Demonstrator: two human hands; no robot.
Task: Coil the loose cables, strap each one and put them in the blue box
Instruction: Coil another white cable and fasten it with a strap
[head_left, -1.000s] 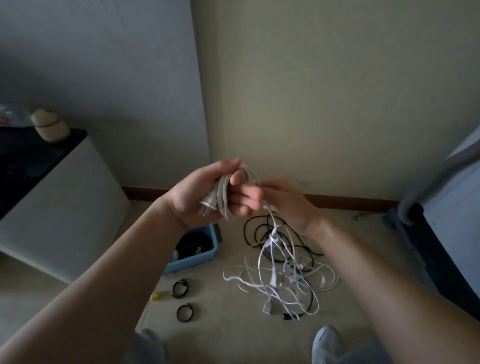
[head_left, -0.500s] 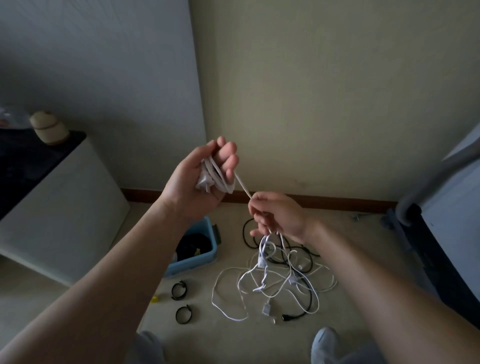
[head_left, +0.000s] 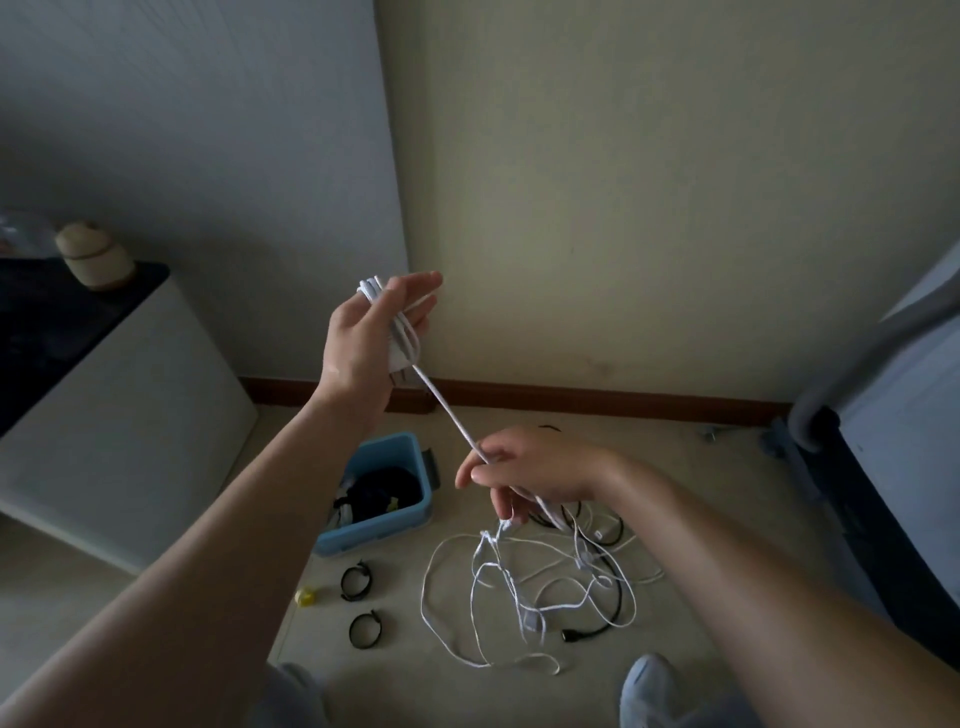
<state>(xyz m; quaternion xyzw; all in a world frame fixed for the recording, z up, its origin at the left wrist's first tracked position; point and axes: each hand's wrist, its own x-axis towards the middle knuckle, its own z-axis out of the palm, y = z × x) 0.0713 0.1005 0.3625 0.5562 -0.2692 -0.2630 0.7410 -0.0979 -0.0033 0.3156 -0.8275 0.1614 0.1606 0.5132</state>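
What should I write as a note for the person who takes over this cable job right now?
Left hand: raised, a few loops of the white cable wound around it.
Right hand: lower, fingers pinching the same cable, pulled taut between the hands.
The rest of this cable lies tangled on the floor with a black cable.
Blue box: already holds dark coiled cable.
Two black straps and a small yellow item lie beside the box.
Left: finish coiling, strap, box it, then the black cable.

Dim room, flat soft light, weak shadows, no glare; wide-angle bending bowed the edges, forearms at bottom looked soft.
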